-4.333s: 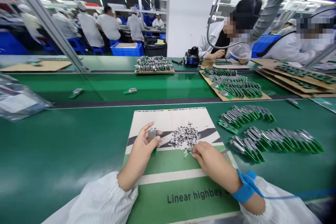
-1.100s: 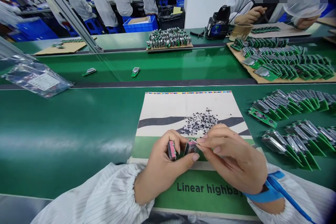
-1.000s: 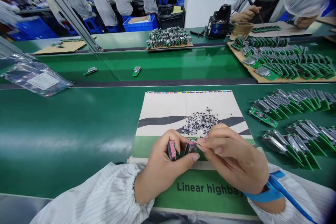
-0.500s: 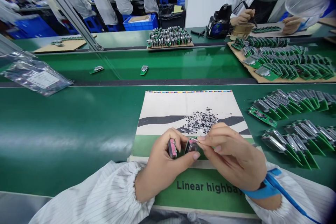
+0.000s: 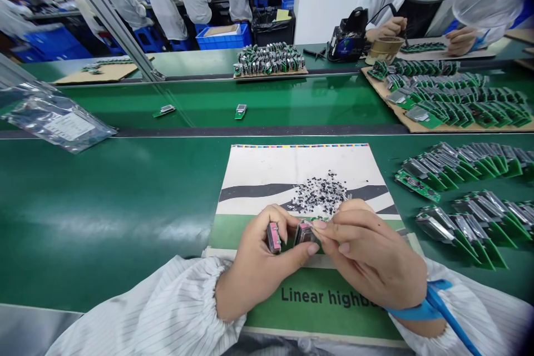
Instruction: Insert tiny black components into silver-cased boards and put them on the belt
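My left hand [image 5: 261, 264] grips a small circuit board assembly [image 5: 303, 232] with a metal part and a pink-edged piece [image 5: 273, 237], held just above a printed card mat [image 5: 292, 167]. My right hand [image 5: 369, 258] pinches at the board's right end with thumb and forefinger; whatever sits between the fingertips is too small to see. A pile of tiny black components [image 5: 319, 194] lies on the mat just beyond both hands. A blue wrist strap [image 5: 417, 307] circles my right wrist.
Rows of green boards [image 5: 459, 167] lie on the table to my right, more on cardboard [image 5: 450, 100] beyond. Two single boards [image 5: 241, 110] ride the belt. A plastic bag [image 5: 58, 122] lies far left. A person's hands across the belt work near a black device [image 5: 348, 33].
Earlier my right hand reached into the component pile while my left held the board up; now both hands meet at the board. The two boards on the belt have drifted right.
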`<state>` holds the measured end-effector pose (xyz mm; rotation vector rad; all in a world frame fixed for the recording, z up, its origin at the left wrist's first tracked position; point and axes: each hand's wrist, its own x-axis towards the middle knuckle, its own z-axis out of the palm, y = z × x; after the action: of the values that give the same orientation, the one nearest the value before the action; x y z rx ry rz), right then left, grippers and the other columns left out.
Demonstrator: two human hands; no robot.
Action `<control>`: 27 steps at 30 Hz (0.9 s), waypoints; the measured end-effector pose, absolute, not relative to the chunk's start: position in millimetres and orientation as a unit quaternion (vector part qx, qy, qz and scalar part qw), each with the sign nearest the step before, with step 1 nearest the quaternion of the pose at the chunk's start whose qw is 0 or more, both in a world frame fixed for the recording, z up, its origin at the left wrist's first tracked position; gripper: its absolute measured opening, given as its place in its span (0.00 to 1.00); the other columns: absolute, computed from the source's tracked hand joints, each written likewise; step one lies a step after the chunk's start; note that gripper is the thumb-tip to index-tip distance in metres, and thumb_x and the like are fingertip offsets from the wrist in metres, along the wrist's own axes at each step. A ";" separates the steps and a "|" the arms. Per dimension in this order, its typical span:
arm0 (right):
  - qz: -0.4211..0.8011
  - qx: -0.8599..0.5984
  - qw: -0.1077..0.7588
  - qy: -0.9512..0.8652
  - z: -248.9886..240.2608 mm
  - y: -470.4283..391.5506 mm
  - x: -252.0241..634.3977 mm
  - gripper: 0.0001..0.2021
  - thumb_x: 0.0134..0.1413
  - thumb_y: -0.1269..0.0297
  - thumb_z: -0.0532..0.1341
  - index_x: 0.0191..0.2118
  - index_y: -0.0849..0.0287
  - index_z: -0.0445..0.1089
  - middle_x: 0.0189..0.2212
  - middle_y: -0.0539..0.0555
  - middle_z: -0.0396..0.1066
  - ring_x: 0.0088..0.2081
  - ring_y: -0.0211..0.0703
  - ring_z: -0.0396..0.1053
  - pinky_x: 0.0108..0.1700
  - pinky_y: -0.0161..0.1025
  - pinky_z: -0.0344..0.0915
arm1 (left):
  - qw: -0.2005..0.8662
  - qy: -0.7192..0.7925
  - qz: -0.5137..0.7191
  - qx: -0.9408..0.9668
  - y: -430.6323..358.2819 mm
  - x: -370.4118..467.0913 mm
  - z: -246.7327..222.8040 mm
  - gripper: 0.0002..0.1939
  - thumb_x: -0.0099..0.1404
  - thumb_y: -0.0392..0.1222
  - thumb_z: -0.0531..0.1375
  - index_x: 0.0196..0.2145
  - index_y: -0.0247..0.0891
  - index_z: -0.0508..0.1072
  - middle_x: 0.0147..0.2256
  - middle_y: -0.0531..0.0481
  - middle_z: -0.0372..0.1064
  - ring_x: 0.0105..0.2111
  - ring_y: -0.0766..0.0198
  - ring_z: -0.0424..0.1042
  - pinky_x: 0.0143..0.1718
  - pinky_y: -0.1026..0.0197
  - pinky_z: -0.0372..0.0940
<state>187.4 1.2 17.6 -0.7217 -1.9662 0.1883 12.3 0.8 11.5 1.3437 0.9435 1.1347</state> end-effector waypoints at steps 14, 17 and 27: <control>0.069 -0.303 0.493 -0.813 25.4 2.5 186.1 0.11 0.58 0.78 0.57 0.40 0.54 0.65 0.30 0.54 0.74 0.28 0.42 0.68 0.27 0.42 0.67 | 0.538 0.398 0.475 0.572 0.0 11.5 12.4 0.19 0.53 0.31 0.66 0.23 0.40 0.57 0.28 0.55 0.65 0.29 0.67 0.67 0.31 0.64 0.62; 0.065 -0.298 0.499 -0.811 22.8 1.6 183.8 0.12 0.55 0.82 0.56 0.34 0.54 0.62 0.30 0.53 0.75 0.28 0.41 0.68 0.30 0.43 0.69 | 0.533 0.400 0.471 0.578 -0.6 11.9 12.4 0.19 0.53 0.31 0.67 0.23 0.40 0.57 0.29 0.55 0.65 0.29 0.68 0.66 0.31 0.65 0.61; 0.158 -0.313 0.585 -0.731 12.3 -0.4 173.8 0.15 0.51 0.84 0.57 0.30 0.54 0.57 0.29 0.50 0.76 0.26 0.38 0.68 0.32 0.43 0.69 | 0.544 0.387 0.474 0.575 0.4 10.9 10.4 0.19 0.53 0.31 0.66 0.23 0.40 0.56 0.28 0.56 0.64 0.28 0.69 0.64 0.31 0.65 0.59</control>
<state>173.8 -0.4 12.3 -0.7308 -1.7047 0.3684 10.9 0.4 10.4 1.3636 0.9177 1.1238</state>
